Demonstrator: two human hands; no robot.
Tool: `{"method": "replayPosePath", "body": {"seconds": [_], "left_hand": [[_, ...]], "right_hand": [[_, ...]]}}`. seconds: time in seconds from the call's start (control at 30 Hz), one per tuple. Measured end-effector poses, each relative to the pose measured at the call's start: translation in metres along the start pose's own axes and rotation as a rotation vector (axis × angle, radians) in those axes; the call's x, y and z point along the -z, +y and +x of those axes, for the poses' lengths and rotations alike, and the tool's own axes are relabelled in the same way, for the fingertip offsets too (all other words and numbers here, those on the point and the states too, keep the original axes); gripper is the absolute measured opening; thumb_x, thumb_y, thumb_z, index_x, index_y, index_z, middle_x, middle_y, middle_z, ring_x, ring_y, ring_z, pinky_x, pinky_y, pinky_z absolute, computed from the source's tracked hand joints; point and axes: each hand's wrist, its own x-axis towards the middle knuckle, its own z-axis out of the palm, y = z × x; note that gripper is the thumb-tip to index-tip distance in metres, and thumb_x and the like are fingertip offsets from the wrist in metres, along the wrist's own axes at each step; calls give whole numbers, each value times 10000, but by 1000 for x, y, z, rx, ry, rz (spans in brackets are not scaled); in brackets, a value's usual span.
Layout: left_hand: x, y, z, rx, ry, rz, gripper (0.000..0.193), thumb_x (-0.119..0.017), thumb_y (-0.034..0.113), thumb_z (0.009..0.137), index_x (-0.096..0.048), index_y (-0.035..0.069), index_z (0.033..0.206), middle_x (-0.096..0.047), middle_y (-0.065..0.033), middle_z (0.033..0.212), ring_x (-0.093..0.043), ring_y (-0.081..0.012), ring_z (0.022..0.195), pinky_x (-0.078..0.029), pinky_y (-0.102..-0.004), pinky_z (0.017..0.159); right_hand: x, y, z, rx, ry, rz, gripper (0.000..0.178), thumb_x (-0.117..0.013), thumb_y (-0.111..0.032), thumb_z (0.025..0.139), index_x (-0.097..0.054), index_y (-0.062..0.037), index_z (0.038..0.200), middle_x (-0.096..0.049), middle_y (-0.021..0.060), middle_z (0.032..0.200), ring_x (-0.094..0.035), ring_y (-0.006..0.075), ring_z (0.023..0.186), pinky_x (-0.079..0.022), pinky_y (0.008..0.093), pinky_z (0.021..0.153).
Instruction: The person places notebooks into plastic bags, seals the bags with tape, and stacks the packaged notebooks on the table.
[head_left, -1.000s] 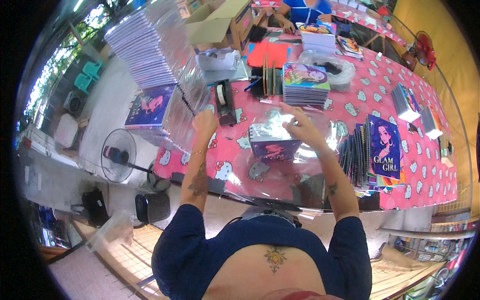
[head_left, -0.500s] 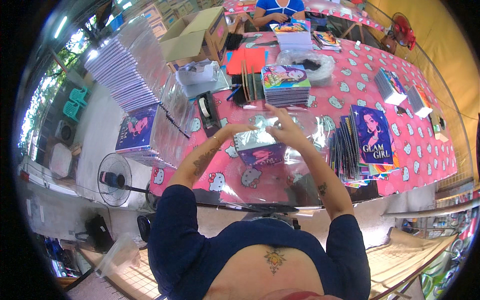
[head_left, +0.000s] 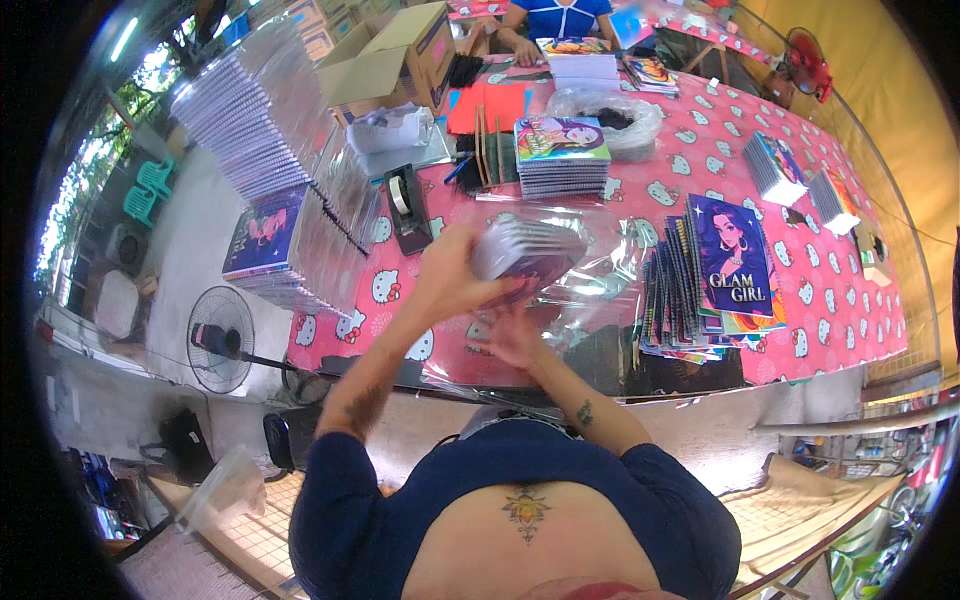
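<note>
My left hand (head_left: 447,272) is closed around the left side of a small stack of spiral notebooks (head_left: 535,245) with a dark purple cover. The stack is tilted up off the table, its edges facing up, and slightly blurred. Just below and nearer to me, my right hand (head_left: 515,342) has its fingers apart beside the lower edge of the stack, somewhat smeared by motion. Clear plastic film (head_left: 590,335) lies under and around both hands, glinting. A black tape dispenser (head_left: 408,212) stands beyond my left hand.
A pile of colourful notebooks (head_left: 562,155) stands ahead, with more overlapping notebooks (head_left: 735,260) at right. Tall plastic-covered notebook stacks (head_left: 240,130) rise at left. An open carton (head_left: 395,65) sits at the back left; across the table is a person in blue (head_left: 562,18). A fan (head_left: 222,340) stands left.
The notebook stack has been lifted and tilted. My left hand has shifted to grip its left side; my right hand has come from its far side toward me. The person opposite has moved their hands.
</note>
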Motion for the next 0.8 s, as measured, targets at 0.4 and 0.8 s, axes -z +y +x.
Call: {"method": "replayPosePath", "body": {"seconds": [0.4, 0.8], "left_hand": [[-31, -38, -21, 19, 269, -588, 453, -638, 202, 912, -544, -21, 1295, -582, -139, 1282, -547, -223, 1180, -405, -339, 1020], [-52, -267, 36, 813, 404, -794, 223, -705, 203, 849, -707, 2, 947, -682, -48, 821, -594, -118, 684, -472, -273, 629]], "right_hand": [[-105, -125, -29, 343, 120, -1494, 620, -673, -186, 890, -388, 5, 1407, -528, 114, 1326, -535, 217, 1127, -378, 328, 1021], [-238, -41, -11, 857, -38, -2594, 398, -710, -308, 808, -630, -72, 1119, -615, 123, 1122, -565, 298, 1097, -405, 425, 972]]}}
